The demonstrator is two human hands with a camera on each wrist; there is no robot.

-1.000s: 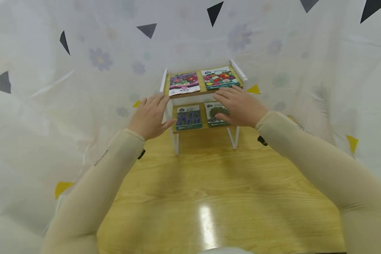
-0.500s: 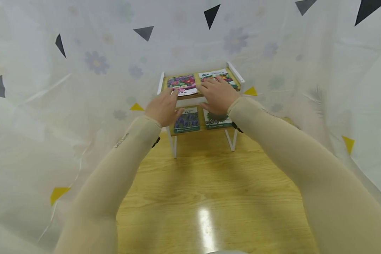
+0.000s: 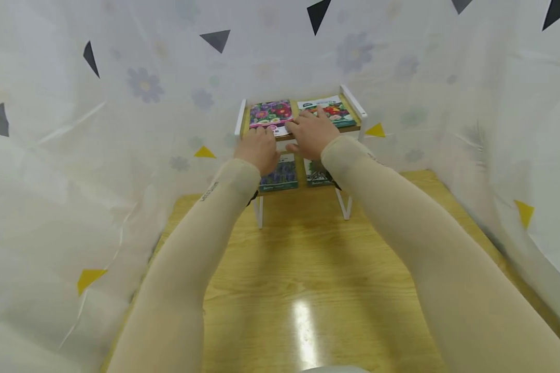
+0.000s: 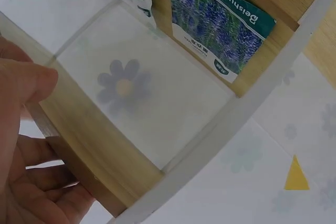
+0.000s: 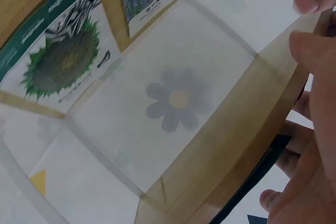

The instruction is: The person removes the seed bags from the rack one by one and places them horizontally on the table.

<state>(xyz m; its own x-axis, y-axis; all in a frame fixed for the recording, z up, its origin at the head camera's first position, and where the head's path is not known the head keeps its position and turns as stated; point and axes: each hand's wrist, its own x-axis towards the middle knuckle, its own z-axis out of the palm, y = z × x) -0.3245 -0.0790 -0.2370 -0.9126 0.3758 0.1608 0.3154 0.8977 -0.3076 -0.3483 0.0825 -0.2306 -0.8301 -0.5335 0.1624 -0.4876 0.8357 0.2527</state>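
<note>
A small two-tier rack (image 3: 353, 101) with wooden shelves and a white frame holds flower seed packets. My left hand (image 3: 260, 150) is at the lower edge of the upper left pink-and-purple packet (image 3: 270, 110), fingers reaching over the shelf front. My right hand (image 3: 313, 134) reaches over the same front edge, fingers overlapping the upper right red-flowered packet (image 3: 343, 115). In the left wrist view, fingers (image 4: 50, 182) of the left hand show beyond the board's edge. The right wrist view shows the thumb (image 5: 310, 48) near that edge.
On the lower shelf lie a purple-flowered packet (image 3: 282, 173) and a sunflower packet (image 5: 65, 64). The rack stands on a shiny wooden surface (image 3: 280, 259). White sheeting (image 3: 144, 134) printed with flowers and triangles surrounds it.
Both hands have come closer together at the upper shelf. My left hand moved right to the left packet's lower edge; my right hand moved left and slightly forward.
</note>
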